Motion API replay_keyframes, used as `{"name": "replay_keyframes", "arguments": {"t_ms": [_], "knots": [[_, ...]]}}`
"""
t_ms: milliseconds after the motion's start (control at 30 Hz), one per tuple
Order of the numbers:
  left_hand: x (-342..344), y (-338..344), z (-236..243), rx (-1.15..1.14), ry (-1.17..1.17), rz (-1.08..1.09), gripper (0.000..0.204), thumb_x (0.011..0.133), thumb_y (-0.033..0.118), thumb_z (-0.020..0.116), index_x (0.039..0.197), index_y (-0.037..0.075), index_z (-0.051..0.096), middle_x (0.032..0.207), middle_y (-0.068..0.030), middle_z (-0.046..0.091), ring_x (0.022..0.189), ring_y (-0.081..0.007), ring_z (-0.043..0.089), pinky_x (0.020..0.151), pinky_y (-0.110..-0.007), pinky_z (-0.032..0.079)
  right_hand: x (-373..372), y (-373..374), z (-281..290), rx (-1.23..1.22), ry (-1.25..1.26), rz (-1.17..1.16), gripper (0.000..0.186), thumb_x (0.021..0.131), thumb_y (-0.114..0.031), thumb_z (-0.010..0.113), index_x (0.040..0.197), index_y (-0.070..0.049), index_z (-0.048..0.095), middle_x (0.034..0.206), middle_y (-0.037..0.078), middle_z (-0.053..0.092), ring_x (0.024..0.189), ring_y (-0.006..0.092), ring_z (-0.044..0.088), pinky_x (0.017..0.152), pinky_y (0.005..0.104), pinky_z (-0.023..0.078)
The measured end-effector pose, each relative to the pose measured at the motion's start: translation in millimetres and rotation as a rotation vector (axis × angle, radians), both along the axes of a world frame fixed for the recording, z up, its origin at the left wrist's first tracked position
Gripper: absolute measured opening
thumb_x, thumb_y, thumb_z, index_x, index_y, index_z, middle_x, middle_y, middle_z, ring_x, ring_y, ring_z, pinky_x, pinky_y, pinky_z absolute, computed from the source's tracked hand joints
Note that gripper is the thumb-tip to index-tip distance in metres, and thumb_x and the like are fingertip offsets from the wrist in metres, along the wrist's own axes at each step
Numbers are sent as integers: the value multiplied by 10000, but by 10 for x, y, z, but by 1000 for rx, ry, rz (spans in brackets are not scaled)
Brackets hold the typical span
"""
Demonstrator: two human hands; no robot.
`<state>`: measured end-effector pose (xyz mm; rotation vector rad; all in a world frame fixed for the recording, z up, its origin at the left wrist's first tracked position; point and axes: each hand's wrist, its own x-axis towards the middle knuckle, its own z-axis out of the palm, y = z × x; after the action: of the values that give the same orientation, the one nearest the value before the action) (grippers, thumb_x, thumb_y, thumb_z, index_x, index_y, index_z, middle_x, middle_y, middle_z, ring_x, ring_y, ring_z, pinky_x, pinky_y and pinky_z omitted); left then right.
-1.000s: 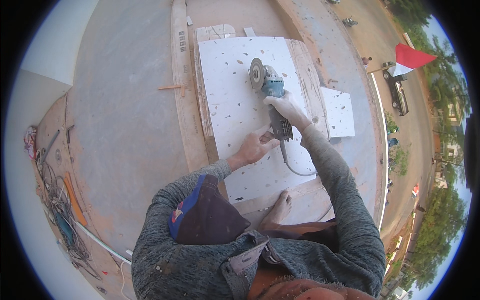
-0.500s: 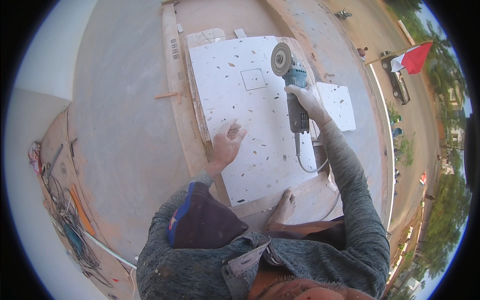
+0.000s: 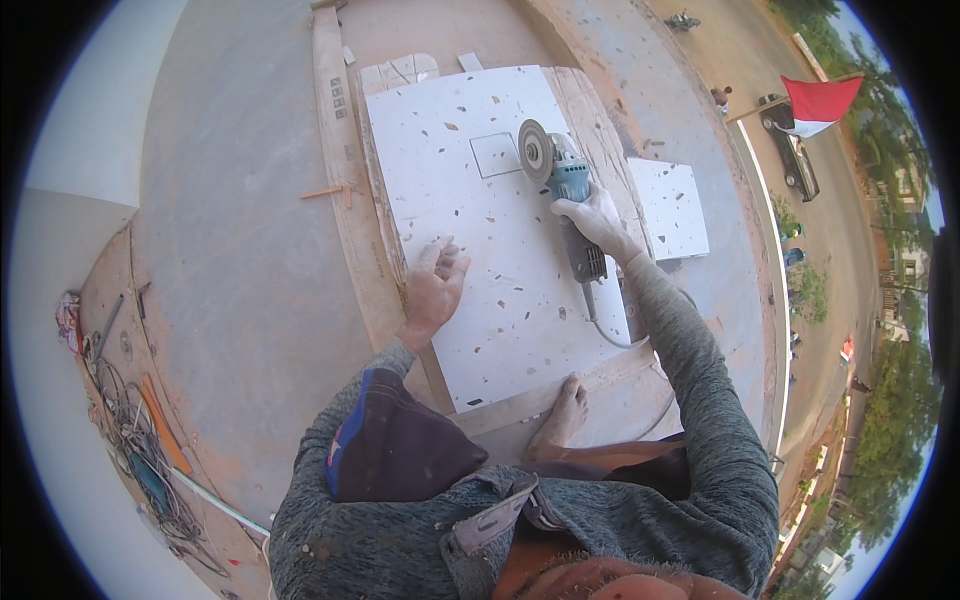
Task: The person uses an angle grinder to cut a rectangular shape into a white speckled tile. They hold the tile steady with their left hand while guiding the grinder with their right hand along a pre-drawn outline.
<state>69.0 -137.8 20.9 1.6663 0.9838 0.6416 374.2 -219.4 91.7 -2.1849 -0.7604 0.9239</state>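
A white speckled slab (image 3: pixel 495 360) lies on worn boards (image 3: pixel 600 100) before me. A dark-outlined square (image 3: pixel 485 157) is drawn on its upper part. My right hand (image 3: pixel 600 220) is wrapped round an angle grinder (image 3: pixel 568 178) with a teal-and-black body; its disc (image 3: pixel 533 150) is tilted beside the square's right edge. The grinder's grey cord (image 3: pixel 615 335) curves down and to the right. My left hand (image 3: pixel 436 285) is open at the slab's left side, fingers apart and slightly curled, holding nothing; whether it touches the slab I cannot tell.
A smaller speckled slab (image 3: pixel 668 210) lies to the right. My bare foot (image 3: pixel 560 420) is below the slab. Tangled cables (image 3: pixel 125 420) and wood strips (image 3: pixel 325 193) lie left, near a white wall (image 3: pixel 70 250). Past a ledge at right are a road, a dark vehicle (image 3: pixel 795 165) and a red-and-white flag (image 3: pixel 820 100).
My left hand has left the grinder and moved left, its fingers opening. The grinder was raised rightward, then brought back down and left beside the drawn square, which the grinder earlier covered.
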Motion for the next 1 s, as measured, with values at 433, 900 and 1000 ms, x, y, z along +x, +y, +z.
{"name": "replay_keyframes", "arguments": {"t_ms": [433, 900, 1000], "knots": [[31, -16, -62, 49, -26, 4, 453, 965, 132, 794, 1372, -29, 676, 1175, -142, 749, 942, -205, 747, 773, -317, 634, 37, 22, -22, -13, 28, -2, 607, 753, -320, 807, 1226, 46, 703, 1036, 169, 770, 941, 272, 756, 875, 387, 595], [33, -9, -37, 56, -30, 6, 441, 962, 133, 791, 1357, -29, 681, 1168, -147, 754, 938, -212, 755, 775, -326, 638, 4, 55, 39, -42, -3, 13, 582, 759, -318, 804, 1203, 47, 717, 1029, 176, 772, 937, 273, 758, 873, 387, 598], [35, -13, -22, 57, -21, 4, 439, 959, 133, 792, 1354, -28, 684, 1168, -145, 755, 930, -210, 757, 773, -326, 638, -6, 60, 69, -49, 5, 17, 586, 759, -316, 802, 1213, 45, 715, 1027, 174, 773, 942, 275, 758, 877, 387, 597]]}}
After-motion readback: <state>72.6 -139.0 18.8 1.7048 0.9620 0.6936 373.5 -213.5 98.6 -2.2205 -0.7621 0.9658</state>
